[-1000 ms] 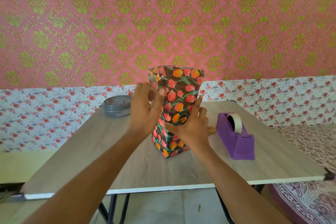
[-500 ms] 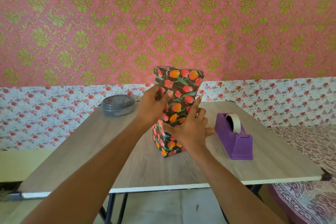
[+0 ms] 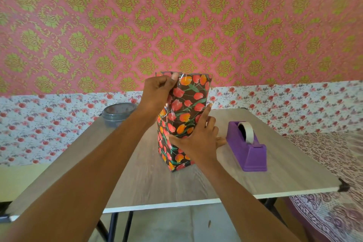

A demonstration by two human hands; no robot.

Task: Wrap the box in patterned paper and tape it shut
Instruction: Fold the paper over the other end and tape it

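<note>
The left hand is curled at the top left corner of the wrapped box, thumb pressed against the paper near the upper edge, where a shiny strip of clear tape runs down the corner; whether the fingers pinch the tape or only press it, I cannot tell. The right hand lies flat and spread against the lower front of the box, fingers pointing up, steadying it rather than gripping. The box stands upright on end in the middle of the wooden surface, covered in dark paper printed with red and orange tulips. Just beside the right hand sits a purple tape dispenser with a pale roll. Near the far left edge of the surface rests a grey lidded container.
</note>
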